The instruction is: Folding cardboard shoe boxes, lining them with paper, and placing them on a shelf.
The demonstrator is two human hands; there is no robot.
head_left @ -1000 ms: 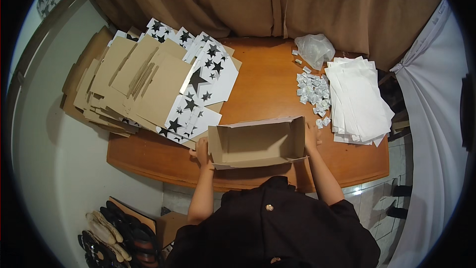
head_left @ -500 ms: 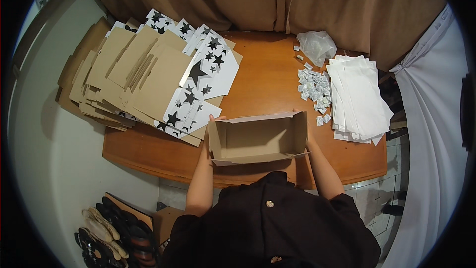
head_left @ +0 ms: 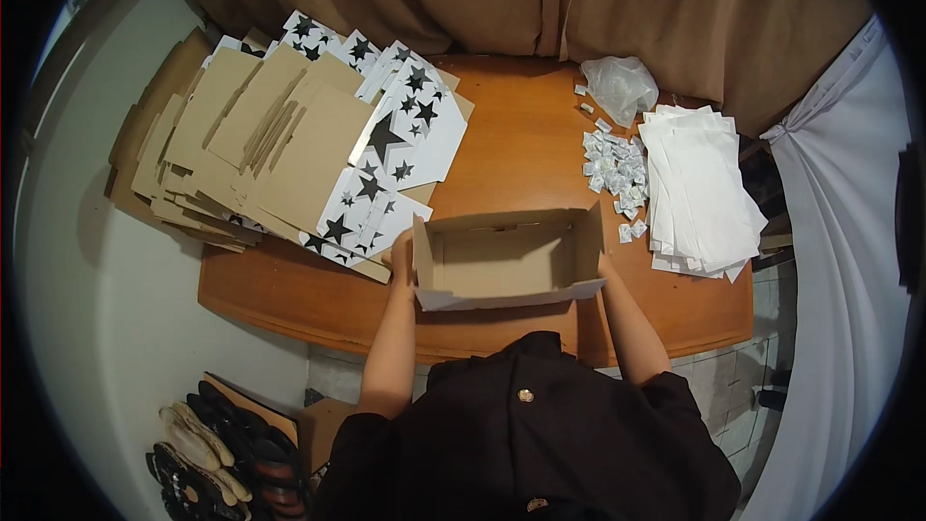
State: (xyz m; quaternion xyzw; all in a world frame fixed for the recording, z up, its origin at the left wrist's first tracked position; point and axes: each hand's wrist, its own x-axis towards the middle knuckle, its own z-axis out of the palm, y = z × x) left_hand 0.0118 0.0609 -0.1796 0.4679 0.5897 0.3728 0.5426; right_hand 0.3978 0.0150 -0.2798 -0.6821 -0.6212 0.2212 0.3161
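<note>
An open-topped cardboard box [head_left: 502, 265], plain brown inside with pale outer edges, is held between my two hands in front of my body, over the near part of the table. My left hand [head_left: 399, 255] presses against its left wall, partly hidden by it. At the right wall is my right hand [head_left: 605, 266], most of its fingers hidden behind the cardboard. The box's inside holds nothing, and its short end flaps stand up at the sides.
On the wooden table [head_left: 511, 154], flattened star-printed boxes [head_left: 280, 135] are piled at left. To the right lie small silvery-white packets [head_left: 614, 172], white paper sheets [head_left: 696, 193] and a clear plastic bag [head_left: 620, 89]. Shoes [head_left: 227, 453] sit at lower left, below the table.
The box has tipped slightly, its inner back wall showing more and its near outer side coming into view. My left hand's fingers have shifted from the far left corner down along the left wall.
</note>
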